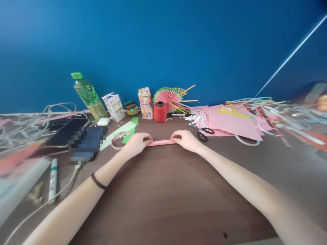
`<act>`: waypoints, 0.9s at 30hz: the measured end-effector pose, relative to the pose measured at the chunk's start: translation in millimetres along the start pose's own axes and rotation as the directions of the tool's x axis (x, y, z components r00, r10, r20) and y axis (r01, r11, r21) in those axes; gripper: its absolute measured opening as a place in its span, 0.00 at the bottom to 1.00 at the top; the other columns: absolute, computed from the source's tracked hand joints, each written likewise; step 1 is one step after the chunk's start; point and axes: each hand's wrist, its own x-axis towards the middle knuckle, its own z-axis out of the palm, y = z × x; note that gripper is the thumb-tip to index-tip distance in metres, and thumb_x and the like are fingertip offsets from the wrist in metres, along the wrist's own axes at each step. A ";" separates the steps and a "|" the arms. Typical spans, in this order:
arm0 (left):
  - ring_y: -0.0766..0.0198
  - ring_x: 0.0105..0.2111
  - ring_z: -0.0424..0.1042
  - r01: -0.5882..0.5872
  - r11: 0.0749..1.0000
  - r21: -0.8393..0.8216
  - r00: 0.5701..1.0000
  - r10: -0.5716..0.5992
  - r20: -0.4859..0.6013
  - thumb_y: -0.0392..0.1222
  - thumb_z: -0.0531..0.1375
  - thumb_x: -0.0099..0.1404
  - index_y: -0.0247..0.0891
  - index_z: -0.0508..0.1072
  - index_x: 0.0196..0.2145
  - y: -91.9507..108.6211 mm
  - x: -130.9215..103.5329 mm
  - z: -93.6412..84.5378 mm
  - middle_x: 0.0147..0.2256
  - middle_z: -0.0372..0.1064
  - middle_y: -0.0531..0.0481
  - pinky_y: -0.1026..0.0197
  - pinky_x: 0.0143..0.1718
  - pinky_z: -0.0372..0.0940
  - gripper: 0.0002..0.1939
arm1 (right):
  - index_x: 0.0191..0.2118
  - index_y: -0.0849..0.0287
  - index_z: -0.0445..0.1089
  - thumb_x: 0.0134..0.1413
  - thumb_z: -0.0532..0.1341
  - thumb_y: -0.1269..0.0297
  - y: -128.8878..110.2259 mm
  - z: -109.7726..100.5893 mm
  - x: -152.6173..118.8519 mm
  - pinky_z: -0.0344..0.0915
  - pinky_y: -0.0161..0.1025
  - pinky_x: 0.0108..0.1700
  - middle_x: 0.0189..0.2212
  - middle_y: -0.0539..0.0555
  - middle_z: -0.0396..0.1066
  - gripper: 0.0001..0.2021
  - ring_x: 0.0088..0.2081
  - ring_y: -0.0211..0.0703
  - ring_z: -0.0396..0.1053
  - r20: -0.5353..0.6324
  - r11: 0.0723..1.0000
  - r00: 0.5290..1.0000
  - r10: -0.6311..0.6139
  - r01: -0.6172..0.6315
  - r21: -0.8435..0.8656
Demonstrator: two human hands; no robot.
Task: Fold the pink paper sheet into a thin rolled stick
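A narrow pink paper strip [161, 143] stretches level between my two hands over the brown desk. My left hand [138, 143] pinches its left end between thumb and fingers. At the right end, my right hand [186, 140] grips it the same way. Just left of my left hand lie a roll of tape [112, 144] and green paper pieces [130, 131]. Black-handled scissors [202, 136] rest close to the right of my right hand. Behind the strip stands a red spool of thread [160, 113].
Along the blue wall stand a green bottle [89, 97], a white carton [114, 107], a patterned carton [145, 103] and a pink-green paper fan [168, 95]. Pink paper sheets [230, 122] lie at right. A phone with cable [87, 144] and a marker [53, 180] are at left.
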 end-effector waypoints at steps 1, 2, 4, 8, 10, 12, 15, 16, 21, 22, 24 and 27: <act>0.64 0.30 0.67 0.004 1.000 0.006 1.000 -0.004 -0.003 0.40 0.52 0.56 0.38 0.71 0.26 0.4 0.3 -0.3 0.30 0.71 0.54 0.64 0.34 0.59 0.09 | 0.26 0.61 0.70 0.46 0.59 0.70 0.2 0.1 0.1 0.59 0.33 0.35 0.26 0.50 0.71 0.04 0.30 0.37 0.67 0.001 1.000 1.000 0.010 -0.010 0.006; 0.65 0.30 0.67 0.008 1.000 0.013 1.000 -0.008 -0.007 0.39 0.52 0.55 0.38 0.71 0.25 0.8 0.5 -0.6 0.30 0.71 0.53 0.64 0.34 0.59 0.08 | 0.26 0.61 0.70 0.46 0.59 0.70 0.5 0.2 0.2 0.59 0.33 0.34 0.26 0.50 0.71 0.04 0.29 0.37 0.67 0.002 1.000 1.000 0.019 -0.019 0.014; 0.65 0.29 0.67 0.007 1.000 0.028 1.000 -0.007 -0.020 0.39 0.53 0.55 0.38 0.71 0.25 1.0 1.0 -0.6 0.29 0.71 0.53 0.64 0.34 0.59 0.08 | 0.26 0.62 0.70 0.46 0.59 0.69 0.8 0.3 0.2 0.59 0.32 0.33 0.25 0.50 0.70 0.03 0.29 0.37 0.66 -0.003 0.999 1.000 0.027 -0.027 0.025; 0.65 0.29 0.65 -0.013 0.998 0.060 0.999 0.016 -0.045 0.39 0.54 0.55 0.37 0.70 0.25 -0.7 2.1 1.8 0.28 0.68 0.52 0.64 0.33 0.59 0.06 | 0.26 0.62 0.69 0.44 0.60 0.70 1.2 1.0 -0.2 0.58 0.31 0.31 0.23 0.50 0.69 0.02 0.26 0.36 0.64 -0.029 1.000 0.999 0.018 -0.018 0.016; 0.66 0.28 0.65 -0.019 0.997 0.071 0.999 0.023 -0.047 0.38 0.55 0.55 0.36 0.69 0.26 -2.0 2.7 3.5 0.27 0.66 0.52 0.65 0.32 0.59 0.05 | 0.26 0.62 0.69 0.44 0.60 0.70 1.9 1.7 -0.4 0.57 0.31 0.30 0.23 0.49 0.68 0.02 0.26 0.35 0.63 -0.031 1.000 0.999 0.009 -0.009 0.011; 0.67 0.27 0.64 -0.029 0.997 0.073 0.999 0.032 -0.044 0.38 0.55 0.55 0.36 0.68 0.25 -3.3 3.3 5.2 0.26 0.65 0.52 0.65 0.31 0.59 0.04 | 0.26 0.62 0.69 0.44 0.60 0.71 3.1 2.6 -0.3 0.57 0.31 0.30 0.23 0.49 0.68 0.02 0.26 0.35 0.63 -0.031 1.000 1.000 0.002 -0.002 0.009; 0.67 0.28 0.63 -0.071 0.995 0.077 0.996 0.074 -0.047 0.37 0.54 0.56 0.36 0.67 0.25 -5.6 3.8 7.7 0.27 0.64 0.52 0.65 0.32 0.58 0.04 | 0.26 0.62 0.69 0.44 0.60 0.71 5.3 4.1 0.3 0.56 0.31 0.30 0.23 0.48 0.67 0.01 0.26 0.34 0.63 -0.037 1.000 0.999 -0.011 0.011 0.004; 0.67 0.29 0.63 -0.089 0.993 0.080 0.994 0.094 -0.048 0.36 0.54 0.56 0.36 0.67 0.25 -6.6 3.9 8.6 0.27 0.63 0.53 0.65 0.33 0.58 0.04 | 0.26 0.62 0.69 0.44 0.60 0.71 6.1 4.5 0.5 0.56 0.31 0.30 0.23 0.48 0.67 0.01 0.26 0.34 0.63 -0.039 1.000 0.999 -0.015 0.015 0.004; 0.67 0.30 0.62 -0.148 0.984 0.103 0.988 0.152 -0.038 0.35 0.52 0.58 0.36 0.64 0.26 -10.4 4.5 12.0 0.29 0.61 0.52 0.65 0.34 0.58 0.05 | 0.26 0.62 0.68 0.45 0.59 0.72 9.5 6.2 1.3 0.56 0.31 0.30 0.23 0.48 0.65 0.01 0.26 0.34 0.62 -0.035 0.999 0.999 -0.042 0.041 -0.008; 0.67 0.31 0.62 -0.157 0.980 0.119 0.986 0.162 -0.032 0.35 0.51 0.59 0.36 0.64 0.26 -10.6 4.3 12.7 0.29 0.61 0.52 0.64 0.34 0.58 0.05 | 0.26 0.62 0.68 0.45 0.59 0.72 10.2 6.7 1.5 0.56 0.31 0.31 0.23 0.48 0.64 0.01 0.26 0.34 0.62 -0.038 0.998 0.998 -0.053 0.052 -0.018; 0.65 0.33 0.62 -0.187 0.966 0.180 0.980 0.195 -0.029 0.35 0.50 0.60 0.36 0.64 0.28 -10.1 3.2 14.2 0.30 0.61 0.51 0.63 0.36 0.58 0.06 | 0.26 0.62 0.67 0.46 0.59 0.74 11.3 7.9 1.7 0.57 0.31 0.32 0.25 0.48 0.62 0.02 0.26 0.33 0.61 -0.047 0.996 0.996 -0.082 0.080 -0.033; 0.62 0.36 0.61 -0.253 0.908 0.335 0.961 0.277 -0.023 0.34 0.48 0.61 0.36 0.65 0.35 -7.9 0.0 16.8 0.34 0.62 0.48 0.60 0.38 0.57 0.08 | 0.29 0.62 0.68 0.46 0.59 0.75 12.3 10.1 1.4 0.58 0.32 0.35 0.28 0.49 0.60 0.03 0.28 0.33 0.61 -0.054 0.991 0.991 -0.125 0.122 -0.048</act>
